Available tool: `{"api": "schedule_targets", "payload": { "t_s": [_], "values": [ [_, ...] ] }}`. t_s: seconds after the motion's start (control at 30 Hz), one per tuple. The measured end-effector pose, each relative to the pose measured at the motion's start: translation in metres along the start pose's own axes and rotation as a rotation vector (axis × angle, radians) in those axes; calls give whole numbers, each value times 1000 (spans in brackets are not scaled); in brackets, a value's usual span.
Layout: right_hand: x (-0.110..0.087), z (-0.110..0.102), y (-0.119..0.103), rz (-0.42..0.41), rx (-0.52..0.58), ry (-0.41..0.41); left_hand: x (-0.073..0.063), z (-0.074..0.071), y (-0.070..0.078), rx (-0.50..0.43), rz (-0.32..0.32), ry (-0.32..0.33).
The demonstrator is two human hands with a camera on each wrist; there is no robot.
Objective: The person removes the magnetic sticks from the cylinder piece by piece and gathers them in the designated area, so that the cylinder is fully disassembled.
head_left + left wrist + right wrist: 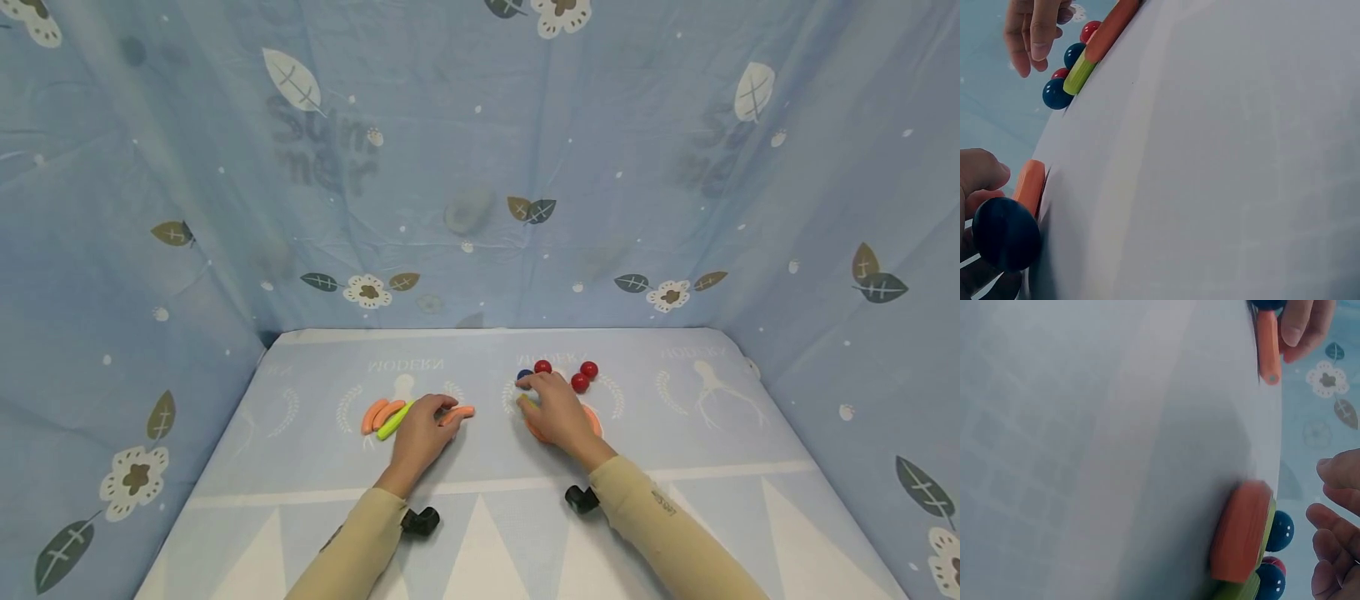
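My left hand [423,429] reaches over an orange stick-shaped piece [459,414], its fingertips right beside that piece. Under the same hand, a dark blue ball [1007,234] rests close to the orange piece; the hand hides it in the head view. My right hand [555,408] hovers with loosely spread fingers over orange pieces [592,419]; its fingers stand apart from them in the right wrist view. A yellow-green piece [1082,75] lies beside the orange ones, with blue balls [1280,531] behind it.
Left of my left hand lie two curved orange pieces [388,413] and a lime-green stick [393,422]. Red balls [580,382] sit past the right hand, near a blue ball [524,377]. A patterned cloth covers the table [480,475], and blue floral curtains [465,167] enclose it.
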State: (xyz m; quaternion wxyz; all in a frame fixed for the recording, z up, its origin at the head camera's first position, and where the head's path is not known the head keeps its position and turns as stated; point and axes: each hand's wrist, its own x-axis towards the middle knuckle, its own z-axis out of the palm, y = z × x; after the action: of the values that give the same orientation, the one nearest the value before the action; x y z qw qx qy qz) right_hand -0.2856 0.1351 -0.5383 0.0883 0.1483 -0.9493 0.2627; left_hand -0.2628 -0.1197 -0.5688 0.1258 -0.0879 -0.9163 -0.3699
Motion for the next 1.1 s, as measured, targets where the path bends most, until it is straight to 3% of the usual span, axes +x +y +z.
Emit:
{"api": "schedule_targets", "payload": {
  "t_s": [0.37,0.9,1.1],
  "values": [
    [-8,14,-17,-97,-10,-16,-13,-12,-2,31,-20,13],
    [1,42,-43,-144,63,-135,-36,-21,-3,3,-73,20],
    [4,50,-50,-198,97,-204,-39,-21,-5,-3,-48,32]
  ]
}}
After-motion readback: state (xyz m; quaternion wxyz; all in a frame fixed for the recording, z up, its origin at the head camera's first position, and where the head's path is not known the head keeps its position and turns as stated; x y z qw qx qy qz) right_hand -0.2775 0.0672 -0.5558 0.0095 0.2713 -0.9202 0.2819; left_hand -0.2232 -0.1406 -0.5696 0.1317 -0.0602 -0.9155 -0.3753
